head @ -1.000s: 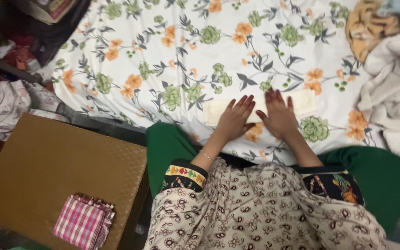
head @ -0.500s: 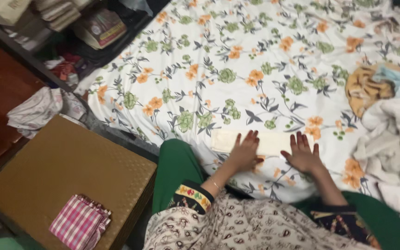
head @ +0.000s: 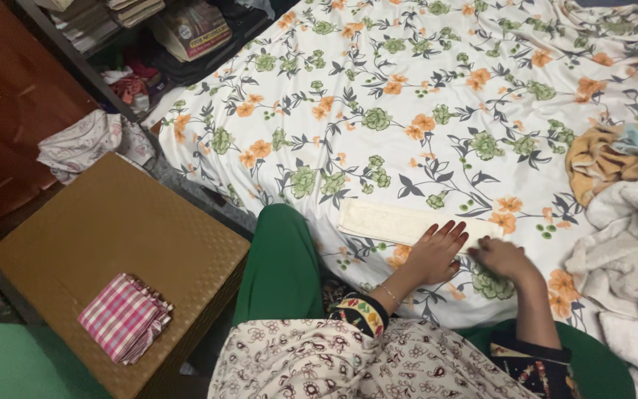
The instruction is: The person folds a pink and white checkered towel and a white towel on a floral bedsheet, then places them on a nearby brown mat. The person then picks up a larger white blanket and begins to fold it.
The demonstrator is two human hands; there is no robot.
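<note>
The bedsheet (head: 437, 81) was white, printed with orange and green flowers and grey-blue leaves. On it lay a plain cream folded cloth (head: 393, 222). The person's trousers (head: 278, 258) were solid green, the tunic (head: 348, 366) beige with a dark maroon paisley print and black cuffs embroidered in yellow, red and green. A pink, white and dark checked cloth (head: 123, 318) sat on a tan-brown box (head: 105, 236). A mustard-yellow cloth (head: 599, 166) and off-white towels (head: 629, 251) lay at the side.
</note>
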